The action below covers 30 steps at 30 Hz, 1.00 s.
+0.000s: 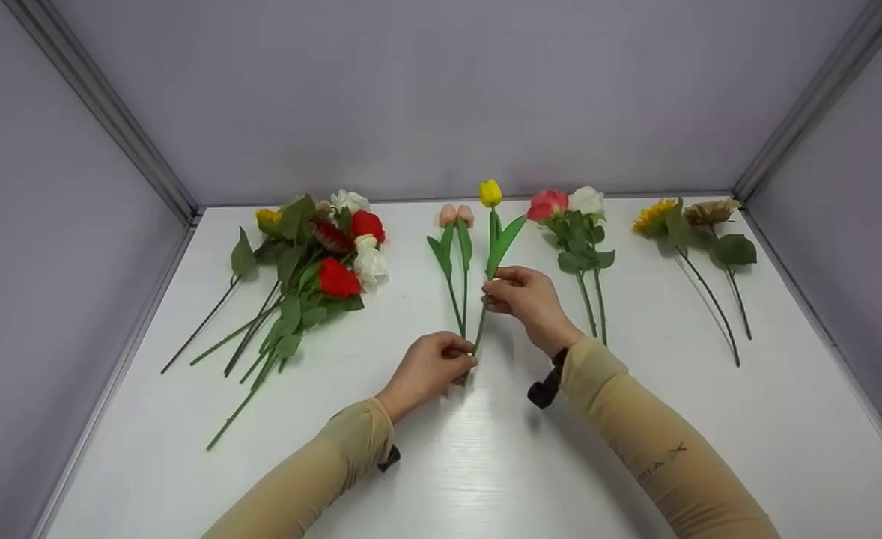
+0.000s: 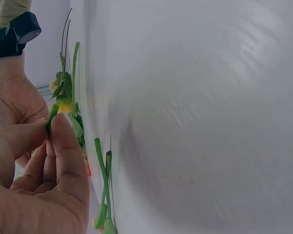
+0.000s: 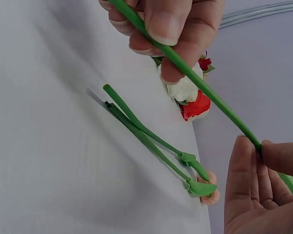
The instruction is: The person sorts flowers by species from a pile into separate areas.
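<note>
A yellow tulip (image 1: 490, 193) with green leaves is held up over the table by both hands. My left hand (image 1: 427, 365) pinches the lower end of its stem between thumb and fingers; the stem's tip (image 2: 52, 115) pokes out of that pinch in the left wrist view. Higher up, just below the leaves, my right hand (image 1: 525, 298) pinches the same stem (image 3: 212, 95). Beside it on the table lie two pink tulips (image 1: 448, 217), their stems (image 3: 149, 141) crossing close together in the wrist views.
At the left lies a large mixed heap of red and white flowers (image 1: 340, 277) with long stems. Right of the tulips are a pink rose (image 1: 548, 204) and a white rose (image 1: 586, 201). A sunflower (image 1: 655, 215) and a brownish flower (image 1: 710, 212) lie far right. Walls enclose the table.
</note>
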Tool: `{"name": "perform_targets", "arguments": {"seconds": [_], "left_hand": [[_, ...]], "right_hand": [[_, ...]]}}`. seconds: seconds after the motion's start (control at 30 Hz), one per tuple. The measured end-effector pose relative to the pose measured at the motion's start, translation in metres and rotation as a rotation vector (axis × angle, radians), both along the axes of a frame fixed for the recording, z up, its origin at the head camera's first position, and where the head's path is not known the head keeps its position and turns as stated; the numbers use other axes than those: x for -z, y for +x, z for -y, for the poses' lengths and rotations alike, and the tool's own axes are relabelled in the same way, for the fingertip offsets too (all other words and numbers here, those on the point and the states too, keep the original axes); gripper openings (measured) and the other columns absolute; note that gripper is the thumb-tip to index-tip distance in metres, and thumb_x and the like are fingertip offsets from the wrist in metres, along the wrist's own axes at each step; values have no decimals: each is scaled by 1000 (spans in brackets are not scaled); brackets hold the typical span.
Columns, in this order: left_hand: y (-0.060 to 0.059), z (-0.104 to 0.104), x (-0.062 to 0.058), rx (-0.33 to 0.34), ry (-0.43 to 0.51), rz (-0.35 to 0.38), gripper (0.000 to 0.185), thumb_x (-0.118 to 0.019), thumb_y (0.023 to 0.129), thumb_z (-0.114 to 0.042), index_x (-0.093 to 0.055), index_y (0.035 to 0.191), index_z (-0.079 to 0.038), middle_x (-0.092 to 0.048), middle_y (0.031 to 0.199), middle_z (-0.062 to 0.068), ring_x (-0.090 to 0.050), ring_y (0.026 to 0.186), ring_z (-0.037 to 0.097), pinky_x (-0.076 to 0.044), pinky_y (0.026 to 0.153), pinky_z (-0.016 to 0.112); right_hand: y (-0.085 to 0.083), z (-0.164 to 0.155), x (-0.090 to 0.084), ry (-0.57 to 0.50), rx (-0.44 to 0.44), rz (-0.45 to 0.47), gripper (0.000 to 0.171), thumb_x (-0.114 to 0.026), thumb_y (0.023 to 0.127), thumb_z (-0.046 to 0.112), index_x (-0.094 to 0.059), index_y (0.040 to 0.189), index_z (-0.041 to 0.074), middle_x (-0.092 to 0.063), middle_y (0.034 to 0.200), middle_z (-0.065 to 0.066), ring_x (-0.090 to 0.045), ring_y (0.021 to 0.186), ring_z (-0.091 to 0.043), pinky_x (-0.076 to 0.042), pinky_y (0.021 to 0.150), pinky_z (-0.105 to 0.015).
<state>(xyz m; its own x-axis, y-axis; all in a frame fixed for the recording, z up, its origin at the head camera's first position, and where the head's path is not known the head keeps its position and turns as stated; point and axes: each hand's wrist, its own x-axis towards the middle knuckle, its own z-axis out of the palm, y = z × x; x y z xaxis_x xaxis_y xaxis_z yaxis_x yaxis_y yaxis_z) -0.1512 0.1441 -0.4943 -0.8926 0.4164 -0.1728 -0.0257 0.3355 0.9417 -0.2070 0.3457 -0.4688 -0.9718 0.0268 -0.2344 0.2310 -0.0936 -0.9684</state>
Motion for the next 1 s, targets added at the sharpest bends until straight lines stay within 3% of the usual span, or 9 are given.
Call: {"name": "perform_targets", "arguments": {"seconds": [0.17, 0.37, 0.53, 0.63, 0.83, 0.9, 1.0], "left_hand": [[-11, 2, -1, -10, -75, -46, 18, -71, 95, -11, -73, 110, -2, -72, 95, 2, -67, 79, 13, -57, 69, 30], [-35, 5, 4, -48, -178, -74, 16, -72, 95, -11, -74, 108, -3, -71, 93, 3, -65, 74, 12, -55, 67, 28], [-52, 2, 9, -68, -229, -86, 15, -71, 94, -9, -74, 108, -2, -70, 92, 5, -63, 75, 13, -54, 68, 29], [-57, -1, 12, -68, -238, -95, 15, -70, 93, -8, -74, 106, -1, -70, 90, 5, -61, 74, 12, -52, 69, 28], [-58, -5, 18, -59, -214, -54, 14, -71, 93, -5, -72, 106, 0, -70, 88, 5, -62, 69, 12, -53, 63, 26], [-58, -6, 19, -59, -211, -53, 15, -72, 93, -5, -72, 106, 0, -70, 89, 5, -63, 70, 12, -53, 62, 26], [-58, -8, 19, -61, -216, -55, 15, -72, 93, -7, -71, 107, -1, -70, 90, 5, -62, 70, 12, -53, 61, 26]], "right_hand": [[-4, -3, 1, 36, -19, -9, 40, -70, 97, 9, -58, 132, -7, -67, 112, -19, -71, 91, -23, -60, 85, -35], [-3, -9, 6, 203, -43, -27, 37, -62, 103, 17, -59, 134, -3, -61, 128, -26, -66, 107, -32, -58, 90, -35], [0, -9, 7, 350, -78, -94, 35, -60, 104, 23, -62, 132, 1, -62, 129, -23, -62, 114, -35, -55, 95, -38], [3, -10, 5, 555, -128, -179, 38, -60, 105, 29, -62, 135, 5, -63, 130, -17, -60, 119, -31, -51, 100, -41], [6, -18, 7, 1175, -346, -457, 54, -60, 105, 36, -52, 148, 4, -52, 148, -18, -41, 142, -37, -33, 117, -50], [7, -21, 9, 1286, -397, -507, 58, -61, 104, 37, -50, 150, 3, -48, 152, -21, -35, 146, -41, -28, 120, -50], [7, -25, 13, 1347, -429, -516, 60, -61, 104, 39, -49, 151, 4, -45, 154, -23, -31, 148, -42, -23, 122, -50]]}}
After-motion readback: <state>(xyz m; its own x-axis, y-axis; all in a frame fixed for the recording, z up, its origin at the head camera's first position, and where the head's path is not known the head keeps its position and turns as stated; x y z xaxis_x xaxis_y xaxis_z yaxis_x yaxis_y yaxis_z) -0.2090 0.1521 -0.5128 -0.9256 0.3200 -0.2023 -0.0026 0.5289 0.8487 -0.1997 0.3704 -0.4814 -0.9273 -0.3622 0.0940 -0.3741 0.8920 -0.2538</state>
